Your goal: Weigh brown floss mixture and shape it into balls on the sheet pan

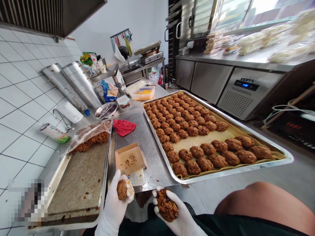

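My left hand (119,191), in a white glove, is wrapped round a small brown ball of shredded filling (121,190), with crumbs stuck to the fingers. In my gloved right hand (176,208) lies a bigger, rougher lump of the same brown filling (166,206), fingers curled about it. Both hands are in front of the table's near edge. Just beyond the left one, a shallow paper box (130,159) with crumbs in it rests on a small kitchen scale (136,178). To the right, a large lined baking tray (197,141) carries rows of brown filling balls (182,126).
On the left, a worn metal tray (81,177) has loose brown filling (92,141) at its far end under plastic film. A red cloth (124,127) lies between the trays. Behind are a plastic tub (143,93), a film-covered bowl (106,110) and a steel counter fridge (211,77).
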Demonstrator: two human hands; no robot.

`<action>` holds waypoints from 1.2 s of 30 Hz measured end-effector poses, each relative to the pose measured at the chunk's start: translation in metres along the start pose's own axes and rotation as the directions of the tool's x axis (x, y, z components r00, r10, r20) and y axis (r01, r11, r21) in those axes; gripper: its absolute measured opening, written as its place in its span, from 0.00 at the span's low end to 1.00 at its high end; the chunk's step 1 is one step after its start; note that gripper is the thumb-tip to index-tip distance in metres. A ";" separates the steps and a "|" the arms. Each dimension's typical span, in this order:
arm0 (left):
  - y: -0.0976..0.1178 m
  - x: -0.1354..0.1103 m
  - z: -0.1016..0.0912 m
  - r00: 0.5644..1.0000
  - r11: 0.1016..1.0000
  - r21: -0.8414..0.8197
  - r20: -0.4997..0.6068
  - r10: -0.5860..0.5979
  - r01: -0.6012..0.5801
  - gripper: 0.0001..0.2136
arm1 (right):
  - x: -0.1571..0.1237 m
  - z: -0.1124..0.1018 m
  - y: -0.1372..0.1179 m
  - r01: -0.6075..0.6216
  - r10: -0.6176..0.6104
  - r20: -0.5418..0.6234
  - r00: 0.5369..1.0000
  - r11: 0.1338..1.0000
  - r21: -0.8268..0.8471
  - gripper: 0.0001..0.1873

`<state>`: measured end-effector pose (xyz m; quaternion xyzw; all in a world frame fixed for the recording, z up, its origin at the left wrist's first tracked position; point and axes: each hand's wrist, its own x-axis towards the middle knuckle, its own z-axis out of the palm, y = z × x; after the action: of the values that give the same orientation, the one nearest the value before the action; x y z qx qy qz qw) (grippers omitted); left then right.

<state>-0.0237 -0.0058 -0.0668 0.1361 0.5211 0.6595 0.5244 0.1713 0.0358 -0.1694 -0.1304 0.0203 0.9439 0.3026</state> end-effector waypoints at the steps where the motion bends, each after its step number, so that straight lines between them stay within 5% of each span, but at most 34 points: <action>1: 0.001 -0.002 0.002 0.999 1.000 0.015 0.026 -0.028 0.027 0.12 | 0.000 0.000 0.000 0.001 -0.001 0.002 1.000 1.000 -0.001 0.13; 7: 0.011 -0.010 0.011 0.994 0.980 0.197 0.104 -0.046 0.025 0.13 | 0.000 -0.001 0.001 0.005 -0.005 0.003 1.000 1.000 -0.001 0.14; 11: 0.007 -0.005 0.014 0.984 0.987 0.141 0.152 -0.096 0.074 0.10 | 0.000 -0.001 0.000 -0.006 0.006 0.001 1.000 1.000 0.002 0.14; 16: -0.002 -0.004 0.017 0.991 0.988 0.082 0.013 -0.133 0.132 0.17 | 0.000 0.000 -0.001 0.001 -0.001 0.000 1.000 1.000 0.000 0.13; 22: 0.012 -0.010 0.017 0.949 0.970 0.205 0.257 -0.180 0.129 0.15 | 0.000 0.001 0.000 -0.006 0.006 -0.002 1.000 1.000 -0.008 0.11; 27: 0.000 -0.007 0.012 0.986 0.987 0.010 0.056 -0.158 0.157 0.17 | 0.000 0.004 -0.001 -0.006 0.006 0.001 1.000 1.000 -0.010 0.11; 29: -0.005 -0.007 0.013 0.984 0.984 -0.055 0.067 -0.165 0.168 0.17 | 0.000 0.003 -0.001 -0.005 0.005 0.002 1.000 1.000 -0.020 0.12; 33: -0.005 -0.013 0.016 0.970 0.986 0.129 0.206 -0.128 0.103 0.09 | 0.000 0.002 -0.001 -0.010 0.010 -0.001 1.000 1.000 -0.029 0.13; 36: -0.001 -0.015 0.018 0.980 0.961 0.270 0.163 -0.114 0.067 0.08 | 0.000 0.001 0.000 -0.005 0.005 -0.014 1.000 1.000 -0.017 0.13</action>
<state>-0.0039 -0.0087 -0.0544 0.2386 0.5610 0.5450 0.5757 0.1714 0.0361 -0.1684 -0.1395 0.0147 0.9439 0.2988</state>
